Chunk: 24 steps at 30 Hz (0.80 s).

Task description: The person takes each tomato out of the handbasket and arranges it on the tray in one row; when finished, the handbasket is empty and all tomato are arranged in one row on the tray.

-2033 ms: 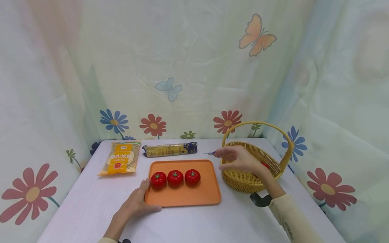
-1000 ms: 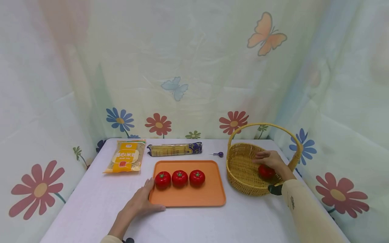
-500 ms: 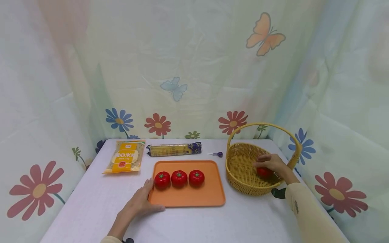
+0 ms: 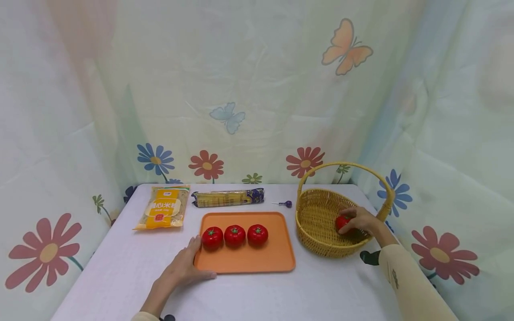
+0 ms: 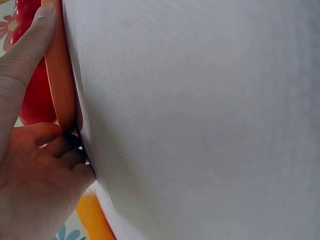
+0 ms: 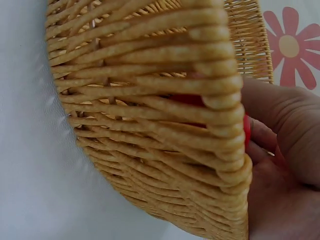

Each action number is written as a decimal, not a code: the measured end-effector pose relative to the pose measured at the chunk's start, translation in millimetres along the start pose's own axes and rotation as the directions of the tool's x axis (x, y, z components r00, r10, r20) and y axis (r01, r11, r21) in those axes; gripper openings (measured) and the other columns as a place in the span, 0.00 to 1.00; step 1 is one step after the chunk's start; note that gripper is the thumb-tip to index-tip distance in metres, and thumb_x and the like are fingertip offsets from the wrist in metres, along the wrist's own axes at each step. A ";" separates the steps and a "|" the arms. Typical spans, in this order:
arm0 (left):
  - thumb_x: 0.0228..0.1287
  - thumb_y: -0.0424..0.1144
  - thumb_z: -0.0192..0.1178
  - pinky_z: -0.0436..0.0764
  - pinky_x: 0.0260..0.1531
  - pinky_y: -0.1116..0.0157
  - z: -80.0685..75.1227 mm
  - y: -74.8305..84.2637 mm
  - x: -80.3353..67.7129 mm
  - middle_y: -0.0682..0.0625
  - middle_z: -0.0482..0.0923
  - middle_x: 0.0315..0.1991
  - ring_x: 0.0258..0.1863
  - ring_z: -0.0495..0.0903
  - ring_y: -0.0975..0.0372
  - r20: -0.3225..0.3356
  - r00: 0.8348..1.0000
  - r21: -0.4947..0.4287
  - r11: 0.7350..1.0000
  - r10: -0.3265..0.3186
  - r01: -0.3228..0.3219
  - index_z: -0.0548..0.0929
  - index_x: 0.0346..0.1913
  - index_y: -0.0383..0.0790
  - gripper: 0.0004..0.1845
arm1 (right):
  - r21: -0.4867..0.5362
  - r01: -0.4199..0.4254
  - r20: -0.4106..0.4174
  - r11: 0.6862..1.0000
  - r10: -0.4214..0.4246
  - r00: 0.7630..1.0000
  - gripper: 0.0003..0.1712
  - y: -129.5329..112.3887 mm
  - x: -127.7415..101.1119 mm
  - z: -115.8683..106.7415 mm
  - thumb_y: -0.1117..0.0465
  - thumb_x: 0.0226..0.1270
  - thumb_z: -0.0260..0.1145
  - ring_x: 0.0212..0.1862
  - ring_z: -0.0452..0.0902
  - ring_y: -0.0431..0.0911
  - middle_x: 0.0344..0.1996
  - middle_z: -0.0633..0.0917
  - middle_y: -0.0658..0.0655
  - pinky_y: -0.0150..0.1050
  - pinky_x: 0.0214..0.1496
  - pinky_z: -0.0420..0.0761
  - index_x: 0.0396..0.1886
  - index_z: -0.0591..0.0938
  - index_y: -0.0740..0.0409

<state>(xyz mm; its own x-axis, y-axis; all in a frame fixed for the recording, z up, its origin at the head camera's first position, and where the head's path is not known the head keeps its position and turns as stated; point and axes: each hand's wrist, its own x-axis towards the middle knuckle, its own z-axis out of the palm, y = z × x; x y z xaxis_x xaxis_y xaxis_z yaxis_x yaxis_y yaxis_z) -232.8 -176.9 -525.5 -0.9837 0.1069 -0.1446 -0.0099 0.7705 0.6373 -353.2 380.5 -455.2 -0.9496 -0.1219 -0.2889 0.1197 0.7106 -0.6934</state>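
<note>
Inside the wicker basket (image 4: 321, 223), the right hand (image 4: 361, 220) curls around a red tomato (image 4: 342, 221). The left hand (image 4: 182, 269) lies flat and relaxed on the worktop (image 4: 281, 294), fingertips touching the orange tray (image 4: 277, 254) with three tomatoes (image 4: 234, 235).

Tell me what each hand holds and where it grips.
The right hand grips a tomato round its sides inside the basket. The left hand holds nothing.

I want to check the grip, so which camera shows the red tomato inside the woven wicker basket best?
The head view: the red tomato sits in the woven wicker basket, gripped by the right hand. The right wrist view shows only red slivers behind the weave. The left wrist view misses it entirely.
</note>
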 end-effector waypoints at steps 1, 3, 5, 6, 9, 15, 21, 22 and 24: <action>0.39 0.64 0.80 0.60 0.71 0.38 -0.2 0.3 -0.2 0.37 0.52 0.79 0.78 0.52 0.40 0.000 1.000 0.001 1.000 0.002 -0.002 0.56 0.80 0.39 0.68 | 0.002 0.003 -0.004 1.000 -0.003 1.000 0.46 0.4 0.0 0.2 0.62 0.56 0.80 0.62 0.66 0.69 0.67 0.66 0.79 0.61 0.67 0.74 0.70 0.68 0.73; 0.39 0.64 0.80 0.61 0.70 0.37 0.0 0.2 -0.3 0.37 0.52 0.79 0.77 0.52 0.40 0.001 1.000 0.004 1.000 0.005 -0.005 0.56 0.80 0.38 0.68 | 0.009 0.006 -0.021 1.000 -0.005 1.000 0.45 1.8 0.9 1.1 0.61 0.57 0.80 0.62 0.67 0.69 0.66 0.67 0.79 0.61 0.66 0.74 0.69 0.69 0.73; 0.39 0.64 0.80 0.61 0.70 0.37 0.3 0.1 -0.3 0.37 0.52 0.79 0.77 0.52 0.40 0.001 1.000 0.004 1.000 0.005 -0.005 0.56 0.80 0.38 0.68 | 0.020 0.002 -0.042 1.000 -0.001 0.999 0.43 3.7 2.7 2.5 0.59 0.57 0.80 0.61 0.69 0.68 0.65 0.69 0.79 0.60 0.65 0.76 0.68 0.71 0.73; 0.39 0.64 0.80 0.61 0.70 0.37 0.6 -0.2 -0.1 0.37 0.52 0.79 0.77 0.52 0.40 0.002 1.000 0.003 1.000 0.004 -0.004 0.56 0.80 0.38 0.68 | 0.035 -0.009 -0.056 0.999 0.011 0.998 0.43 4.9 3.8 3.2 0.59 0.57 0.80 0.61 0.70 0.68 0.65 0.70 0.78 0.59 0.64 0.77 0.68 0.72 0.72; 0.39 0.64 0.80 0.60 0.71 0.37 1.2 -0.5 0.4 0.37 0.52 0.79 0.78 0.52 0.40 0.005 1.000 -0.004 1.000 -0.001 0.001 0.56 0.80 0.39 0.68 | 0.061 -0.025 -0.087 0.998 0.031 0.996 0.41 8.9 7.3 5.0 0.58 0.55 0.81 0.61 0.71 0.67 0.64 0.71 0.77 0.57 0.62 0.79 0.66 0.75 0.71; 0.38 0.64 0.80 0.59 0.71 0.38 1.2 -0.9 1.0 0.37 0.52 0.79 0.78 0.52 0.41 0.005 1.000 -0.002 1.000 -0.005 0.005 0.56 0.80 0.39 0.68 | 0.083 -0.038 -0.092 0.996 0.046 0.995 0.42 12.0 10.9 3.7 0.58 0.54 0.82 0.60 0.71 0.67 0.63 0.72 0.77 0.57 0.62 0.79 0.65 0.75 0.71; 0.37 0.65 0.80 0.59 0.72 0.38 0.1 -2.7 0.6 0.36 0.52 0.79 0.78 0.51 0.41 0.005 1.000 -0.008 1.000 0.010 -0.010 0.56 0.80 0.37 0.69 | 0.093 -0.081 -0.060 0.992 0.087 0.994 0.41 5.7 12.1 -0.6 0.59 0.57 0.80 0.60 0.72 0.67 0.62 0.73 0.77 0.61 0.65 0.75 0.66 0.73 0.73; 0.37 0.65 0.80 0.59 0.72 0.38 0.2 -2.9 0.6 0.36 0.52 0.79 0.78 0.51 0.41 0.005 1.000 -0.009 1.000 0.011 -0.011 0.56 0.80 0.37 0.69 | 0.100 -0.091 -0.058 0.991 0.097 0.994 0.41 4.5 12.1 -1.0 0.59 0.57 0.80 0.60 0.72 0.66 0.62 0.73 0.77 0.61 0.66 0.75 0.66 0.73 0.73; 0.37 0.65 0.80 0.59 0.71 0.38 0.3 -2.8 0.4 0.36 0.52 0.79 0.78 0.52 0.41 0.006 1.000 -0.009 1.000 0.010 -0.010 0.56 0.80 0.38 0.69 | 0.116 -0.113 -0.057 0.987 0.120 0.991 0.42 2.6 12.4 -1.9 0.59 0.58 0.80 0.60 0.72 0.66 0.62 0.73 0.77 0.61 0.66 0.74 0.67 0.73 0.73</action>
<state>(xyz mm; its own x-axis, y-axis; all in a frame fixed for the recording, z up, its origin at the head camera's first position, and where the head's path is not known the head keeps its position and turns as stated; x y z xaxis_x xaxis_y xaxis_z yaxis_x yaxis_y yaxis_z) -233.1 -178.8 -527.5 -0.9827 0.1182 -0.1426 -0.0019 0.7636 0.6456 -365.2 382.1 -459.3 -0.9432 0.0043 -0.3321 0.2593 0.6343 -0.7283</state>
